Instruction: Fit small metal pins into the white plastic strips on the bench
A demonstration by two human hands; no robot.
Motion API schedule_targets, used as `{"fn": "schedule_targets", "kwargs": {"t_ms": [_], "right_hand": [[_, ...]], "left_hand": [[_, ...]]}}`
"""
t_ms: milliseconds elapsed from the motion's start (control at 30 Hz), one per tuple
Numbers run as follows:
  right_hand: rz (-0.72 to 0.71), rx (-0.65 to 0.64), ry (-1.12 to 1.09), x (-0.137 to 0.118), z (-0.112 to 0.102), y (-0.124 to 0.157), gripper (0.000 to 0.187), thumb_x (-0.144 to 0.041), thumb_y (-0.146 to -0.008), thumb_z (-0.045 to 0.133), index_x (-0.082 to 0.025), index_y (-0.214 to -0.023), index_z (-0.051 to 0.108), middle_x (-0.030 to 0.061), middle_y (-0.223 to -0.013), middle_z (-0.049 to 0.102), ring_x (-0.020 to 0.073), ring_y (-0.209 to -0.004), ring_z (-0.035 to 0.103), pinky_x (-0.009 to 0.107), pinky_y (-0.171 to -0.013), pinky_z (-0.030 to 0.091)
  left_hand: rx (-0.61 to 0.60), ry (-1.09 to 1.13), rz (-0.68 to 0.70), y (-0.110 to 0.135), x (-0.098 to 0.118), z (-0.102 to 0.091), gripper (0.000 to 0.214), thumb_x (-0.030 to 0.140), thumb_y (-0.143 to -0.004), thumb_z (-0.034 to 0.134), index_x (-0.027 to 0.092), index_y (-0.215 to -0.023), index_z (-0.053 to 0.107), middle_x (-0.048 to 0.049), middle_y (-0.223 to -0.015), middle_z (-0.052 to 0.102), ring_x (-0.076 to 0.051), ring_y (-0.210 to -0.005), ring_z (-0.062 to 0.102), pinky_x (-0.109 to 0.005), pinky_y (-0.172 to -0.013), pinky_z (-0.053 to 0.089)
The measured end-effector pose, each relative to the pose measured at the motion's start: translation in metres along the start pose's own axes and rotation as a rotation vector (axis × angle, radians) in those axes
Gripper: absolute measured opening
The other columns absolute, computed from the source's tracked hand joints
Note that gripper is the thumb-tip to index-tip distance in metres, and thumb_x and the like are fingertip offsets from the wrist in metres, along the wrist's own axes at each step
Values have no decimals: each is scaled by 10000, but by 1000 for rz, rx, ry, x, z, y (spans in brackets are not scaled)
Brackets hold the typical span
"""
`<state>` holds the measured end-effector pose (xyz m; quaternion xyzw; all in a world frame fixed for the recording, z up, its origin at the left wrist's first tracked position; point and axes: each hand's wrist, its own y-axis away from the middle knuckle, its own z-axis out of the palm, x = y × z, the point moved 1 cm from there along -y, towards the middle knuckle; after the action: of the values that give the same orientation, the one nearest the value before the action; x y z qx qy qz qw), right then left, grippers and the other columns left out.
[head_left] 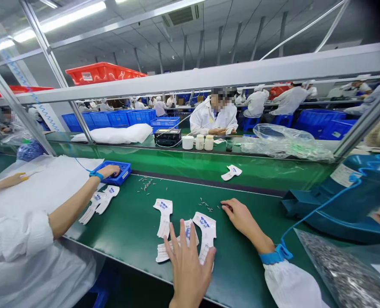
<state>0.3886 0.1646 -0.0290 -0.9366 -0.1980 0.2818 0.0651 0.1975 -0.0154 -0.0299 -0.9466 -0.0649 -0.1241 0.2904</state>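
Note:
My left hand (188, 267) lies flat with fingers spread on white pouches printed in blue (206, 229) on the green table (138, 231). Another such pouch (163, 216) lies just left of them. My right hand (241, 217), with a blue wrist strap (275, 256) and a white sleeve, reaches left. Its fingertips are pressed together at a scatter of small metal parts (206, 205); whether they hold anything is too small to see.
A co-worker's arm at the left reaches into a small blue tray (121, 171), with white pouches (102, 203) beside it. More small parts (146, 184) lie further back. A bag of metal parts (340, 273) and a blue machine (347, 201) stand at right. One pouch (231, 172) rides the belt (190, 164).

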Motion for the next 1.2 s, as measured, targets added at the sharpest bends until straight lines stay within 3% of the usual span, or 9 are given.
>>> {"fn": "schedule_targets", "kwargs": {"t_ms": [133, 333, 433, 567, 700, 767, 867, 1067, 1200], "right_hand": [[19, 22, -70, 6, -6, 4, 297, -318, -957, 394, -212, -953, 672, 99, -972, 658, 243, -918, 639, 373, -845, 501], [82, 79, -247, 4, -12, 3, 323, -381, -983, 358, -218, -983, 636, 106, -1064, 650, 236, -1014, 630, 369, -918, 478], [101, 30, -348, -6, -22, 4, 308, -408, -978, 389, -223, -993, 635, 94, -1038, 673, 235, -968, 637, 372, -879, 478], [165, -84, -506, -28, -40, 16, 301, -442, -961, 459, -214, -1107, 592, 51, -883, 682, 208, -833, 644, 332, -773, 486], [178, -285, -700, -63, -54, 43, 219, -424, -937, 540, -215, -987, 585, 5, -771, 659, 173, -748, 628, 278, -716, 473], [164, -378, -746, -80, -58, 58, 192, -406, -917, 590, -215, -912, 603, -3, -768, 660, 160, -743, 614, 253, -698, 460], [178, -448, -774, -98, -58, 72, 209, -395, -899, 628, -204, -816, 642, -4, -751, 665, 151, -726, 600, 240, -679, 449], [272, -484, -906, -99, -49, 80, 266, -446, -871, 657, -191, -912, 719, 41, -871, 737, 199, -830, 671, 281, -766, 504], [253, -483, -804, -95, -53, 83, 254, -427, -905, 600, -211, -947, 727, 41, -940, 745, 210, -889, 677, 294, -810, 499]], "left_hand": [[-92, 119, 126, -7, 12, -11, 327, 415, -953, 538, 310, -1250, 628, -25, -1393, 596, -344, -1415, 380, -619, -1134, 280], [-197, 102, 323, -15, 3, -24, 437, 419, -915, 594, 301, -1335, 580, -37, -1445, 549, -353, -1392, 416, -591, -1114, 341], [-244, 143, 364, -16, 6, -27, 432, 371, -908, 601, 295, -1333, 584, -41, -1423, 568, -345, -1374, 440, -576, -1108, 361], [-246, 298, 337, -16, 10, -32, 313, 226, -918, 568, 286, -1216, 644, -48, -1230, 686, -313, -1293, 518, -554, -1102, 376], [-248, 520, 164, -18, 13, -41, 262, 158, -963, 478, 228, -1173, 619, -79, -1018, 706, -239, -1041, 631, -420, -911, 520], [-268, 610, 57, -20, 17, -46, 191, 187, -969, 503, 217, -1115, 623, -71, -953, 691, -214, -927, 636, -372, -818, 537], [-269, 691, 5, -21, 26, -48, 106, 193, -955, 548, 219, -987, 645, -47, -882, 681, -195, -856, 626, -340, -767, 522], [-175, 698, -80, -19, 32, -43, 90, 172, -943, 555, 208, -897, 623, -28, -836, 667, -175, -792, 622, -314, -721, 505], [-248, 656, 31, -20, 26, -43, 102, 177, -954, 541, 213, -953, 637, -35, -875, 682, -185, -841, 630, -332, -772, 517]]}}
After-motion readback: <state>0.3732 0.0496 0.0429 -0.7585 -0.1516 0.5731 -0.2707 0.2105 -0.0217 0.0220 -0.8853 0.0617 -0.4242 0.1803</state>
